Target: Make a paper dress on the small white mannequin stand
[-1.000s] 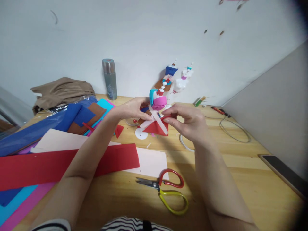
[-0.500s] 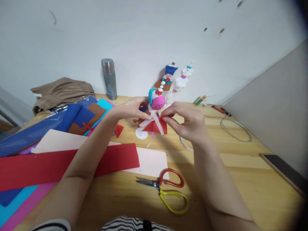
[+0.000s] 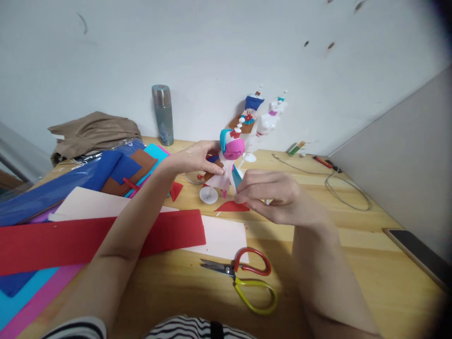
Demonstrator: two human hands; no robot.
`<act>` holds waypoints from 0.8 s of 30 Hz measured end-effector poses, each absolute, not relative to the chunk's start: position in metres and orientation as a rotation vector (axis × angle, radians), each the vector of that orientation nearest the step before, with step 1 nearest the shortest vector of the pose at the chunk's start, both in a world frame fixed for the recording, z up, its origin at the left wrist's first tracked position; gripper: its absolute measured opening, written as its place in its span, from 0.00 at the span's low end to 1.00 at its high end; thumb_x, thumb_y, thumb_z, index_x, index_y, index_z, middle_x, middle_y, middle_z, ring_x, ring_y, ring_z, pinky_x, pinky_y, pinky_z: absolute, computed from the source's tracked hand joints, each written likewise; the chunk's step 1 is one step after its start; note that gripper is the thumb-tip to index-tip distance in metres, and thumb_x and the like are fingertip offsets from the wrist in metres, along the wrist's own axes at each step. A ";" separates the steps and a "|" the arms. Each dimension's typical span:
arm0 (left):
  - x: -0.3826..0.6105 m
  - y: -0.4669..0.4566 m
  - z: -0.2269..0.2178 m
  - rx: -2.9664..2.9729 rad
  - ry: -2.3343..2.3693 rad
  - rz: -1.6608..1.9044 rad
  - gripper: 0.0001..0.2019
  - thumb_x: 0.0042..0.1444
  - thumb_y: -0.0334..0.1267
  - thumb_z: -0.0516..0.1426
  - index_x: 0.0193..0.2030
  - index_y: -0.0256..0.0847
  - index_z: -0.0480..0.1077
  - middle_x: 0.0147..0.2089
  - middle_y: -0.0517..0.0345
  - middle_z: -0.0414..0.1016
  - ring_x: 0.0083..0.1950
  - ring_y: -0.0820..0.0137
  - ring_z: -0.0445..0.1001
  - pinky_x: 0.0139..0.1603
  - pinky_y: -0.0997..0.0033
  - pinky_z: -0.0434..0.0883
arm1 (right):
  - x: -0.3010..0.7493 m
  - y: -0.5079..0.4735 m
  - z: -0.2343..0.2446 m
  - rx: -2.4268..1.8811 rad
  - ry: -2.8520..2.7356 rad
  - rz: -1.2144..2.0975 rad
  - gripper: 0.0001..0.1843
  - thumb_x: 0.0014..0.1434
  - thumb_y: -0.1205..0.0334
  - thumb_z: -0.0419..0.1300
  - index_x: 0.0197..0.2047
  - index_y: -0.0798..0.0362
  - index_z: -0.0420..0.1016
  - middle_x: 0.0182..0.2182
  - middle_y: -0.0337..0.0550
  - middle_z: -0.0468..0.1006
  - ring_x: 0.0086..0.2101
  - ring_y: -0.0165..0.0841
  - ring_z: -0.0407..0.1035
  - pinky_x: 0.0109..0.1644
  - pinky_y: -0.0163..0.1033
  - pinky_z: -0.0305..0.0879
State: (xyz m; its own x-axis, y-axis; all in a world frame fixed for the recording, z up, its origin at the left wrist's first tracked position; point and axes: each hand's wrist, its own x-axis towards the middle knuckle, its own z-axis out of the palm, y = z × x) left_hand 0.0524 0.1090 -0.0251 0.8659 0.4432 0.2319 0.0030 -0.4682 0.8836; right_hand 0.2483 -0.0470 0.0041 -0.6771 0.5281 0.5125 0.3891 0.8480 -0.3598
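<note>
"White doll-sized dress form in magenta and turquoise fabric [image 3: 234, 149]: where, in the head view?"

"Over the wooden table [image 3: 353, 226], gripped by the left hand [image 3: 196, 157], thumb [image 3: 215, 170] on its pale-pink fabric skirt [image 3: 219, 182]."

"Right hand [image 3: 273, 194]?"

"Fingertips [image 3: 242, 198] closed, on what I can't tell. A tug could loosen the skirt if that thumb slips."

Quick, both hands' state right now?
Left hand: closed on the small dressed figure.
Right hand: pinched closed at the red piece; its hold is hidden.
</note>
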 end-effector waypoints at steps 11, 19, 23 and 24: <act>0.050 0.105 -0.019 2.073 0.290 0.527 0.18 0.45 0.40 0.66 0.42 0.39 0.69 0.43 0.54 0.75 0.45 0.67 0.73 0.49 0.70 0.69 | 0.253 -0.029 -0.012 -1.109 -1.991 0.274 0.05 0.60 0.67 0.61 0.34 0.50 0.77 0.30 0.39 0.81 0.29 0.31 0.73 0.36 0.39 0.70; 0.050 0.106 -0.019 2.097 0.314 0.527 0.19 0.46 0.39 0.66 0.46 0.38 0.71 0.47 0.51 0.78 0.48 0.65 0.76 0.52 0.67 0.72 | 0.273 -0.033 -0.006 -0.924 -2.199 0.867 0.06 0.60 0.61 0.64 0.31 0.51 0.77 0.27 0.39 0.78 0.28 0.30 0.71 0.35 0.38 0.68; 0.034 0.097 -0.001 2.335 0.502 0.491 0.17 0.50 0.40 0.64 0.47 0.36 0.74 0.50 0.49 0.79 0.54 0.62 0.76 0.62 0.59 0.69 | 0.277 -0.034 -0.004 -0.931 -2.258 0.912 0.07 0.62 0.61 0.63 0.32 0.51 0.78 0.27 0.39 0.77 0.28 0.28 0.71 0.35 0.36 0.68; 0.029 0.092 0.006 2.414 0.593 0.540 0.20 0.49 0.41 0.66 0.48 0.36 0.74 0.51 0.48 0.79 0.55 0.60 0.75 0.62 0.58 0.68 | 0.278 -0.034 -0.004 -0.951 -2.257 0.913 0.07 0.61 0.60 0.63 0.33 0.51 0.78 0.28 0.39 0.78 0.29 0.28 0.71 0.35 0.36 0.68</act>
